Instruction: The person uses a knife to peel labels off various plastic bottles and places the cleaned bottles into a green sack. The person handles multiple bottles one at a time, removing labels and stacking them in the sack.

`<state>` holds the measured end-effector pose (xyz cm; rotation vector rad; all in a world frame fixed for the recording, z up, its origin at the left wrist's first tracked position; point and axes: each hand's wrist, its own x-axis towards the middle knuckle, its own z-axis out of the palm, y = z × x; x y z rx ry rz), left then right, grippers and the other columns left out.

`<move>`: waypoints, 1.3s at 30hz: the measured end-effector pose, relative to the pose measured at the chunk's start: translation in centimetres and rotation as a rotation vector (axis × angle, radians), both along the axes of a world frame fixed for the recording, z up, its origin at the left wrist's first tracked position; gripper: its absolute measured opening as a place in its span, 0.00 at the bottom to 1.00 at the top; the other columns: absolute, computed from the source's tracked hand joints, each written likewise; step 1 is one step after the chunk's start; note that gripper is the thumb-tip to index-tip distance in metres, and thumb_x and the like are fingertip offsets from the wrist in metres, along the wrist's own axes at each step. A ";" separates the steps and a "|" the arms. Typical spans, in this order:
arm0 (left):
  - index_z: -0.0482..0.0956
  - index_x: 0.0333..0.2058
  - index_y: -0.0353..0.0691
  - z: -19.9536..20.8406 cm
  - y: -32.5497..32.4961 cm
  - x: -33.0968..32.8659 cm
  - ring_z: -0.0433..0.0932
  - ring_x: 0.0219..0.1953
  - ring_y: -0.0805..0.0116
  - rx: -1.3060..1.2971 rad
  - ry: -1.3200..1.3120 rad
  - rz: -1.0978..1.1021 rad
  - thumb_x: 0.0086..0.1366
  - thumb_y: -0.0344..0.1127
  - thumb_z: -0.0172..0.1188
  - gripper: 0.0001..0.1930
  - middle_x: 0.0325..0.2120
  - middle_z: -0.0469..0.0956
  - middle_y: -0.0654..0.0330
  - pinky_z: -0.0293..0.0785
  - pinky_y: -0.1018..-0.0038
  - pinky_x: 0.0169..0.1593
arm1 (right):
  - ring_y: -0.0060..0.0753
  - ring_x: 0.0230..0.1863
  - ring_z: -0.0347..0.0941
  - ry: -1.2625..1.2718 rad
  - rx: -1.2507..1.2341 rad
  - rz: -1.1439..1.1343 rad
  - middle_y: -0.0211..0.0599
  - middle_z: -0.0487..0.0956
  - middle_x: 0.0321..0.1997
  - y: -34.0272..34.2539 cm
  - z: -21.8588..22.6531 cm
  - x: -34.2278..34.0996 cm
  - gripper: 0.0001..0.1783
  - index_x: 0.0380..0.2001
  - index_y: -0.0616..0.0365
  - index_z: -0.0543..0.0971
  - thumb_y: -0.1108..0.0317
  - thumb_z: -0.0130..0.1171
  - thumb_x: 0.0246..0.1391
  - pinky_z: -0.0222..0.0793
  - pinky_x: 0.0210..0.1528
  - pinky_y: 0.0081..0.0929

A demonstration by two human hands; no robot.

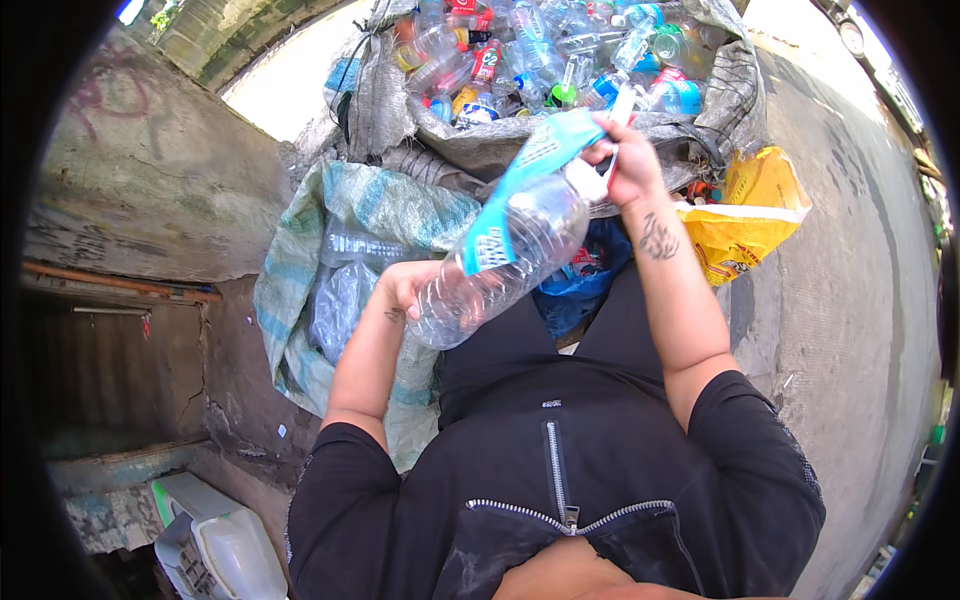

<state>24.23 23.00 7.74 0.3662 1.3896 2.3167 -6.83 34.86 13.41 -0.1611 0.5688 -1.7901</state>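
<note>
A large clear plastic bottle (530,245) is tilted in front of me, its white-topped neck up to the right. My left hand (410,287) is closed around its base end. Up by the neck, my right hand (632,165) is closed on the end of a blue label (548,145). The label is stretched out as a strip; its lower end still lies against the bottle's side. A thin white and red piece shows at my right fingers, too small to make out.
Ahead stands a big grey woven sack (400,110) full of used plastic bottles. A white-and-teal sack (300,290) holding clear bottles is at left, a yellow bag (745,225) at right. A blue bag (590,275) sits between my legs. Lower left is a whitish plastic container (235,550).
</note>
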 end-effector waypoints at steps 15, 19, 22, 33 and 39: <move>0.56 0.63 0.38 3.7 0.9 16.3 0.73 0.47 0.65 -0.618 -0.582 0.935 0.32 0.39 0.72 0.55 0.45 0.74 0.53 0.69 0.70 0.51 | 0.47 0.41 0.77 2.209 0.563 0.507 0.41 0.77 0.42 5.5 -28.2 3.0 0.11 0.37 0.50 0.78 0.69 0.50 0.50 0.74 0.41 0.40; 0.55 0.64 0.38 3.8 1.3 15.7 0.73 0.48 0.63 -0.624 -0.621 1.000 0.31 0.40 0.73 0.57 0.45 0.73 0.52 0.69 0.69 0.51 | 0.47 0.46 0.77 2.075 1.034 0.887 0.46 0.77 0.48 5.1 -34.4 0.2 0.16 0.42 0.46 0.80 0.67 0.45 0.55 0.73 0.46 0.43; 0.56 0.64 0.41 3.6 2.5 16.0 0.73 0.48 0.62 -0.822 -0.596 1.143 0.32 0.34 0.72 0.55 0.45 0.74 0.52 0.69 0.68 0.51 | 0.44 0.48 0.76 2.137 0.952 0.746 0.43 0.79 0.46 4.5 -29.8 2.7 0.16 0.43 0.44 0.80 0.66 0.45 0.56 0.72 0.49 0.40; 0.65 0.59 0.53 6.3 4.5 6.0 0.71 0.49 0.53 -1.866 -0.208 1.098 0.35 0.29 0.69 0.46 0.46 0.71 0.55 0.72 0.63 0.50 | 0.15 0.15 0.66 1.111 0.335 0.343 0.28 0.74 0.18 -0.8 -2.5 6.3 0.23 0.34 0.57 0.78 0.45 0.58 0.55 0.59 0.16 0.17; 0.65 0.58 0.56 6.1 7.3 7.7 0.71 0.49 0.54 -1.915 -0.304 1.034 0.37 0.30 0.69 0.44 0.47 0.71 0.55 0.75 0.62 0.47 | 0.15 0.13 0.63 1.094 0.501 0.420 0.26 0.71 0.16 0.7 -3.3 7.8 0.21 0.25 0.56 0.74 0.48 0.58 0.56 0.57 0.13 0.18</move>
